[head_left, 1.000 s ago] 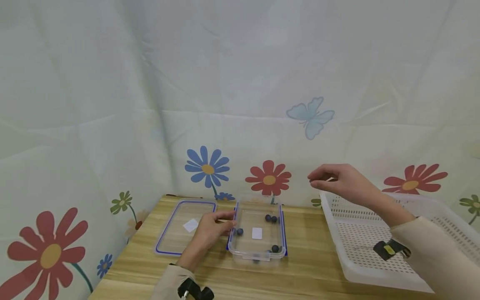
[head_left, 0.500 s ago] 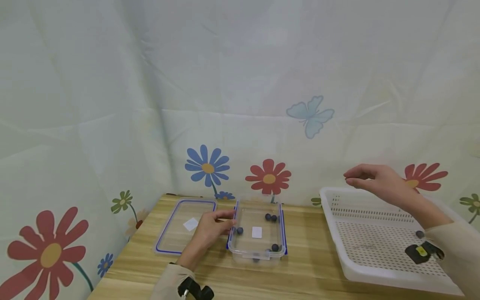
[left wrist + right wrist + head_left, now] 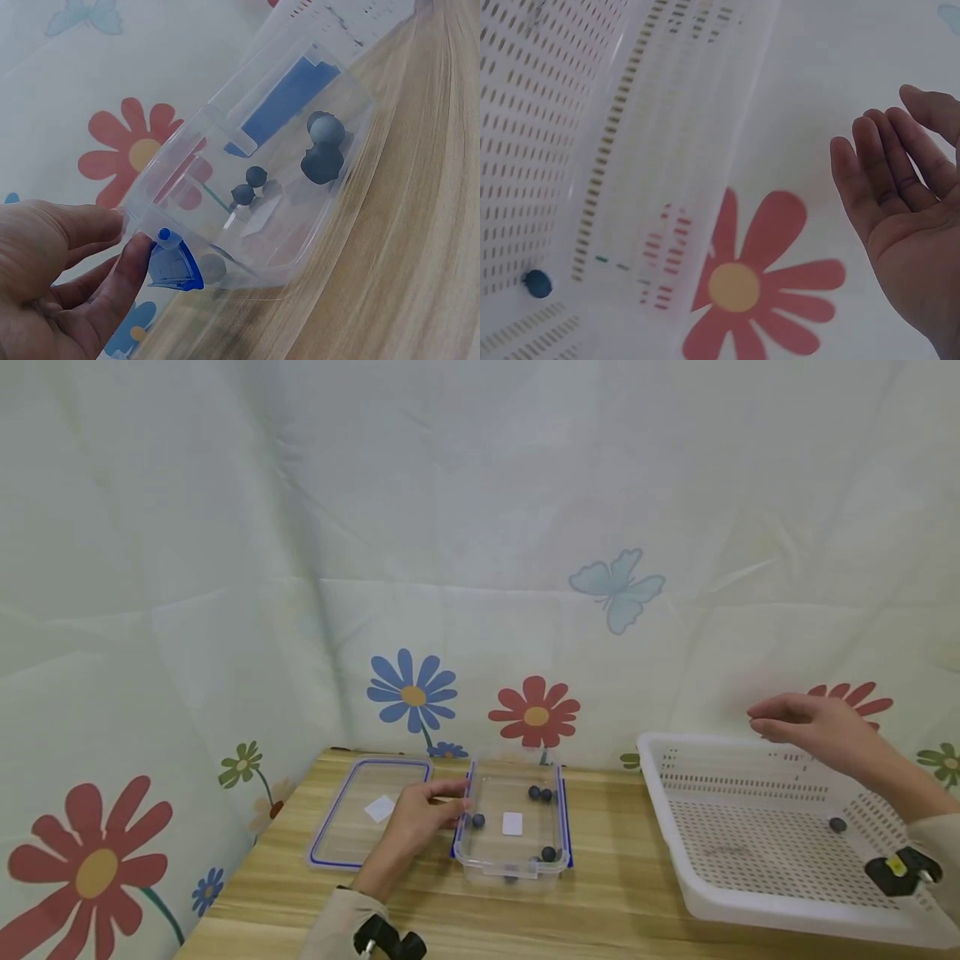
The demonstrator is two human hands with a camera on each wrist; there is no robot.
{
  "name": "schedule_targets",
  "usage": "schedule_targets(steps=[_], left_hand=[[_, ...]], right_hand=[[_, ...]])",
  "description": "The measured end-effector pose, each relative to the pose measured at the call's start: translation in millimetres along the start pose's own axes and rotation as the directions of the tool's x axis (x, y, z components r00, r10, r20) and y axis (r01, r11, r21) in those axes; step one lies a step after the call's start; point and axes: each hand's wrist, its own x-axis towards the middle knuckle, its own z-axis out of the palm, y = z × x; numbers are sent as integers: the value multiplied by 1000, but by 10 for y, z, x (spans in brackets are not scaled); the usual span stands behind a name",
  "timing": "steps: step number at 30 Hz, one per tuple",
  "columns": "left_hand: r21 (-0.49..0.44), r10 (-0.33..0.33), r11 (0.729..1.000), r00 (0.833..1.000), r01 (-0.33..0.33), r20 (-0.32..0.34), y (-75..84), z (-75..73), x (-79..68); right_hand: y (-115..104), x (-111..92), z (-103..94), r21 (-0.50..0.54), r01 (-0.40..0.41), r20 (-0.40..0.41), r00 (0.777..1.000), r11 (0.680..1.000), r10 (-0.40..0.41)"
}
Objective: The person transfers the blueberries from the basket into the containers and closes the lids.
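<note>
My left hand (image 3: pixel 415 820) grips the left edge of a clear plastic food container (image 3: pixel 495 864). In the left wrist view its thumb and fingers lie at the rim beside a blue latch (image 3: pixel 176 262). Several blueberries (image 3: pixel 549 854) are spread over the container's floor. My right hand (image 3: pixel 821 732) is in the air above the back of a white slotted basket (image 3: pixel 693 893), its fingers loosely bent and holding nothing, as the right wrist view (image 3: pixel 911 195) also shows. One blueberry (image 3: pixel 837 825) lies in the basket, towards its right side.
A clear lid (image 3: pixel 341 822) with a blue seal lies flat on the wooden table (image 3: pixel 611 868), left of the container and partly behind my left hand. A flowered curtain (image 3: pixel 480 635) hangs right behind the table's back edge.
My right hand has moved right, from beside the basket's left rim to above its back right. The blueberry in the basket has come into view from behind the arm. The left hand stays put.
</note>
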Motion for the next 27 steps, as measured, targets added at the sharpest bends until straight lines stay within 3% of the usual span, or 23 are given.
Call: schedule_targets(steps=[19, 27], left_hand=[[11, 3, 1000, 1000, -3, 16, 8, -6, -2], [1, -8, 1000, 1000, 8, 1, 41, 0, -21]], right_hand=[[768, -206, 72, 88, -145, 39, 989, 986, 142], [1002, -272, 132, 127, -249, 104, 966, 960, 237]])
